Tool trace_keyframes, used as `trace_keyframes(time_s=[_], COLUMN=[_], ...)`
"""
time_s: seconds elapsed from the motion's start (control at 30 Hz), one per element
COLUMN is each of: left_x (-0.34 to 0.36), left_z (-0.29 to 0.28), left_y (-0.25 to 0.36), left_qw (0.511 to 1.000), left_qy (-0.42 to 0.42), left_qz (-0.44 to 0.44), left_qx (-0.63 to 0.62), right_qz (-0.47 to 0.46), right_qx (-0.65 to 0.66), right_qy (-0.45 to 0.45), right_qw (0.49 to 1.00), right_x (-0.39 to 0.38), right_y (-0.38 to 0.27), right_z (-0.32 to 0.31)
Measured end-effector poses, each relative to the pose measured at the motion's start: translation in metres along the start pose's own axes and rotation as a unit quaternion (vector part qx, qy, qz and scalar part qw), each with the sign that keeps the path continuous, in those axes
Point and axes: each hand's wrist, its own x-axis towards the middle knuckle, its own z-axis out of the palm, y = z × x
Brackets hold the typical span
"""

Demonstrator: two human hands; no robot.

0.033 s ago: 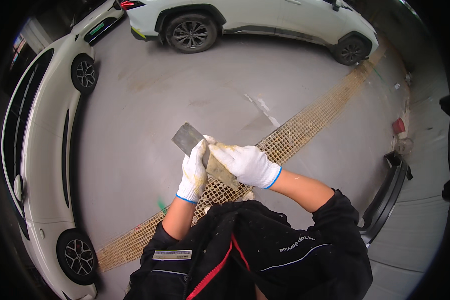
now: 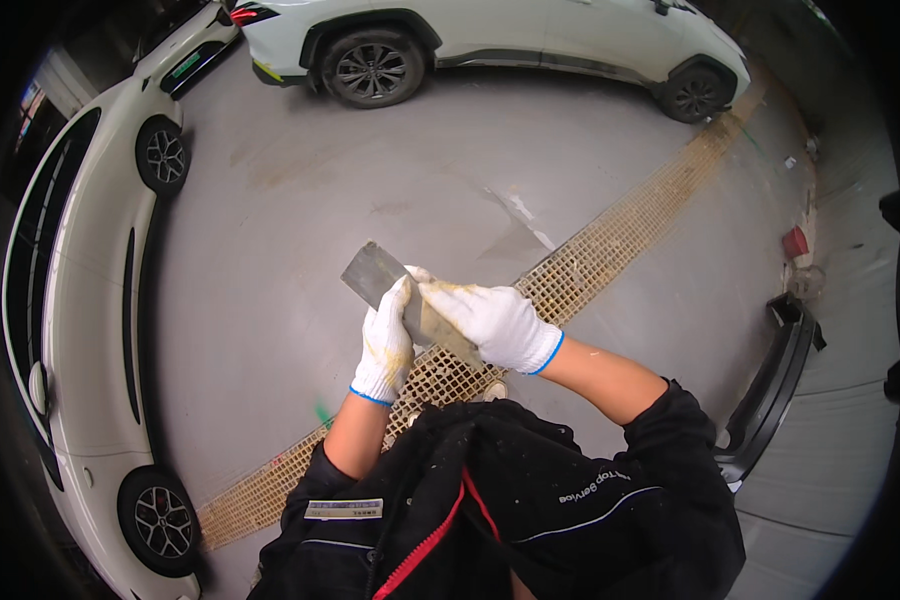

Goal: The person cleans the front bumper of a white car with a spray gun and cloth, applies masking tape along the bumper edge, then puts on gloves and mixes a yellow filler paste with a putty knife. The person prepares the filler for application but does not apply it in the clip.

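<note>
In front of my chest, both hands hold a flat grey strip with a straight-edged far end. Its nearer part is smeared tan and slants down to the right under my right hand; whether it is sandpaper or a thin plate I cannot tell. My left hand, in a white knit glove with yellowish stains, grips the strip's middle from the left, thumb on top. Closed on the strip from the other side is my right hand, gloved alike, its thumb lying along the top face. The fingers underneath are mostly hidden.
A floor grating runs diagonally beneath my hands across the grey floor. One white car stands at the left, another at the far side. A black bumper-like part and a red container lie at the right.
The strip has tilted slightly in my hands, and its tan part appears a little greyer. Both hands keep their hold. The whole view has shifted a little.
</note>
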Motion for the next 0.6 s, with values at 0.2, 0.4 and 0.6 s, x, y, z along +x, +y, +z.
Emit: trace_keyframes(time_s=[0.2, 0.4, 0.6], left_x=[0.026, 0.073, 0.127], left_z=[0.093, 0.177, 0.254], left_y=[-0.006, -0.024, -0.091], left_qw=[0.989, 0.956, 0.92], left_qy=[-0.133, -0.252, -0.293], left_qz=[-0.054, -0.1, -0.155], left_qx=[0.037, 0.113, 0.208], right_qz=[0.324, 0.359, 0.34], right_qx=[0.349, 0.148, -0.131], right_qy=[0.204, 0.171, 0.108], right_qw=[0.855, 0.905, 0.925], right_x=[-0.058, -0.096, -0.139], right_y=[0.04, 0.079, 0.124], right_z=[-0.05, -0.117, -0.148])
